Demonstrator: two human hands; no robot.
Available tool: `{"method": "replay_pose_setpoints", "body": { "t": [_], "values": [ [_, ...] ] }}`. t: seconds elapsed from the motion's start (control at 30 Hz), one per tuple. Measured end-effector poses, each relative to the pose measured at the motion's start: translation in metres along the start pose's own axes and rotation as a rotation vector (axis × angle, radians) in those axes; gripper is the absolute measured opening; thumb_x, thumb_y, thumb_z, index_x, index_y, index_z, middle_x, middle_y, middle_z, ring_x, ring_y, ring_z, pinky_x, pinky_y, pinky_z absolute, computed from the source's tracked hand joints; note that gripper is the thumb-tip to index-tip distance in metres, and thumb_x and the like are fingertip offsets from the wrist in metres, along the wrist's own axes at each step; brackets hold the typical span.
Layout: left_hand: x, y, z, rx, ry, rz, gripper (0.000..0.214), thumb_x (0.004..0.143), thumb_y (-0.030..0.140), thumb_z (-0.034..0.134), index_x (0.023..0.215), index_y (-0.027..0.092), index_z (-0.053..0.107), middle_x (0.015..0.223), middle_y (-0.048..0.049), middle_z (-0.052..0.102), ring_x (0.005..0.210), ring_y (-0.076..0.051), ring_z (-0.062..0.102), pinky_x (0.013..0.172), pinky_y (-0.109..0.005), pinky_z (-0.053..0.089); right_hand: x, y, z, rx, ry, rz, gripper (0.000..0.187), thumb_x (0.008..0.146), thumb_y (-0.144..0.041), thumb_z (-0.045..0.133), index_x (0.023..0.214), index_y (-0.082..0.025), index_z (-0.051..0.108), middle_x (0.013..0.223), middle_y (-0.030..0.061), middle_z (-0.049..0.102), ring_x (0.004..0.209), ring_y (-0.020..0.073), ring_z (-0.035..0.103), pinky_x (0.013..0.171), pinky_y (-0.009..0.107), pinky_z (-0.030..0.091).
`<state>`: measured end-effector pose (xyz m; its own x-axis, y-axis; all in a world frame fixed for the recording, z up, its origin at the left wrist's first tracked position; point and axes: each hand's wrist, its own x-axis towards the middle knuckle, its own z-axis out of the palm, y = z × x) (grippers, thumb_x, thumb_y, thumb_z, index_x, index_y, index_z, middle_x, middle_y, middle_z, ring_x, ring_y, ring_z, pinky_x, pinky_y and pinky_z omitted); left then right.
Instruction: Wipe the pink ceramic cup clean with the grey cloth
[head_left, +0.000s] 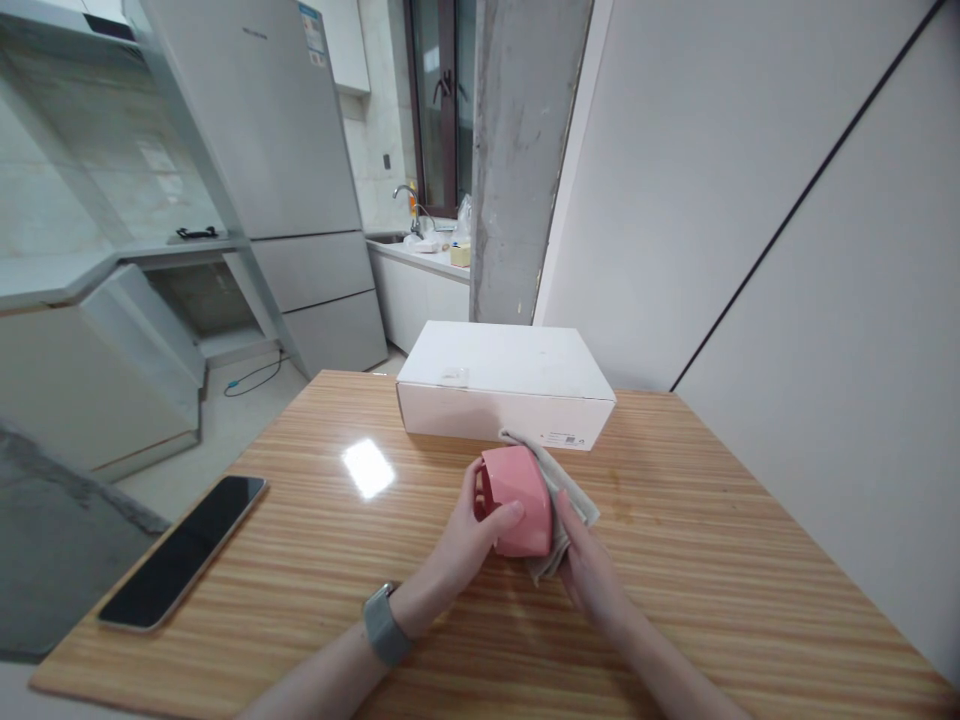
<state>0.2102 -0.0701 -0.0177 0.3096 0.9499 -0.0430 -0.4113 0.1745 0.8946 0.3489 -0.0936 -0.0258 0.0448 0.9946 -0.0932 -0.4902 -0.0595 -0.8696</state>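
Note:
My left hand (469, 540) is wrapped round a small pink cup-like object (519, 495), thumb across its near side, holding it on its side just above the wooden table (315, 590). A grey cloth (564, 490) is pressed against the pink object's right side by my right hand (585, 565), whose fingers are closed on the cloth. A grey watch sits on my left wrist. Both hands meet near the middle of the table, just in front of a white box (510, 385).
The closed white cardboard box lies at the table's far edge. A dark phone (184, 550) lies face up near the left edge. A plain wall runs along the right. Beyond the table stand a refrigerator (292, 180), a concrete pillar and a kitchen counter with a sink.

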Motion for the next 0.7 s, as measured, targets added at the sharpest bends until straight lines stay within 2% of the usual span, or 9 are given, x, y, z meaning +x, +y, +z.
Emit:
{"method": "replay_pose_setpoints", "body": {
  "t": [0.1, 0.17, 0.27, 0.37, 0.47, 0.6, 0.7],
  "values": [
    [-0.002, -0.001, 0.001, 0.078, 0.062, 0.008, 0.087, 0.068, 0.037, 0.082, 0.142, 0.023, 0.037, 0.129, -0.0135, 0.057, 0.107, -0.027, 0.061, 0.092, -0.038, 0.05, -0.003, -0.009, 0.004, 0.052, -0.044, 0.056, 0.05, 0.08, -0.066, 0.061, 0.105, -0.024, 0.074, 0.112, 0.0078, 0.076, 0.129, 0.0335, 0.054, 0.113, 0.055, 0.036],
    [-0.005, 0.002, 0.003, 0.097, 0.067, 0.007, 0.091, 0.071, 0.037, 0.08, 0.146, 0.026, 0.029, 0.132, -0.0134, 0.054, 0.101, -0.024, 0.063, 0.087, -0.037, 0.052, -0.003, -0.017, 0.007, 0.078, -0.059, 0.073, 0.05, 0.081, -0.066, 0.061, 0.103, -0.024, 0.075, 0.108, 0.0085, 0.077, 0.126, 0.0338, 0.057, 0.11, 0.055, 0.04],
    [-0.01, 0.01, 0.007, 0.087, 0.01, -0.002, 0.107, 0.066, 0.033, 0.083, 0.15, 0.029, 0.017, 0.131, -0.013, 0.055, 0.095, -0.023, 0.064, 0.082, -0.036, 0.054, -0.002, -0.026, 0.009, 0.096, -0.052, 0.101, 0.054, 0.079, -0.068, 0.061, 0.103, -0.022, 0.075, 0.104, 0.0096, 0.078, 0.122, 0.0349, 0.061, 0.108, 0.055, 0.042],
    [-0.012, 0.017, 0.009, 0.102, -0.059, -0.072, 0.125, 0.056, 0.023, 0.089, 0.152, 0.03, 0.009, 0.126, -0.0134, 0.058, 0.103, -0.027, 0.064, 0.086, -0.039, 0.054, -0.001, -0.03, 0.009, 0.107, -0.02, 0.109, 0.054, 0.079, -0.066, 0.062, 0.106, -0.022, 0.075, 0.106, 0.0095, 0.078, 0.118, 0.035, 0.064, 0.106, 0.055, 0.043],
    [-0.012, 0.023, 0.01, 0.209, -0.04, -0.08, 0.121, 0.054, 0.021, 0.09, 0.15, 0.03, 0.017, 0.133, -0.0153, 0.055, 0.103, -0.029, 0.064, 0.086, -0.042, 0.054, -0.001, -0.03, 0.009, 0.118, 0.001, 0.096, 0.051, 0.08, -0.064, 0.062, 0.107, -0.022, 0.074, 0.109, 0.0087, 0.077, 0.117, 0.0343, 0.064, 0.108, 0.054, 0.042],
    [-0.011, 0.029, 0.01, 0.292, 0.013, 0.014, 0.104, 0.05, 0.022, 0.092, 0.14, 0.025, 0.04, 0.132, -0.0142, 0.056, 0.11, -0.032, 0.061, 0.092, -0.044, 0.051, -0.003, -0.023, 0.009, 0.122, -0.008, 0.07, 0.047, 0.079, -0.063, 0.064, 0.103, -0.024, 0.075, 0.108, 0.0077, 0.077, 0.122, 0.0345, 0.06, 0.109, 0.055, 0.042],
    [-0.009, 0.027, 0.008, 0.274, 0.055, 0.069, 0.095, 0.047, 0.022, 0.093, 0.132, 0.023, 0.049, 0.131, -0.013, 0.058, 0.119, -0.033, 0.055, 0.099, -0.043, 0.047, -0.004, -0.015, 0.007, 0.099, 0.006, 0.023, 0.045, 0.081, -0.062, 0.063, 0.103, -0.026, 0.075, 0.108, 0.0073, 0.077, 0.127, 0.0337, 0.056, 0.11, 0.055, 0.04]
  ]
}}
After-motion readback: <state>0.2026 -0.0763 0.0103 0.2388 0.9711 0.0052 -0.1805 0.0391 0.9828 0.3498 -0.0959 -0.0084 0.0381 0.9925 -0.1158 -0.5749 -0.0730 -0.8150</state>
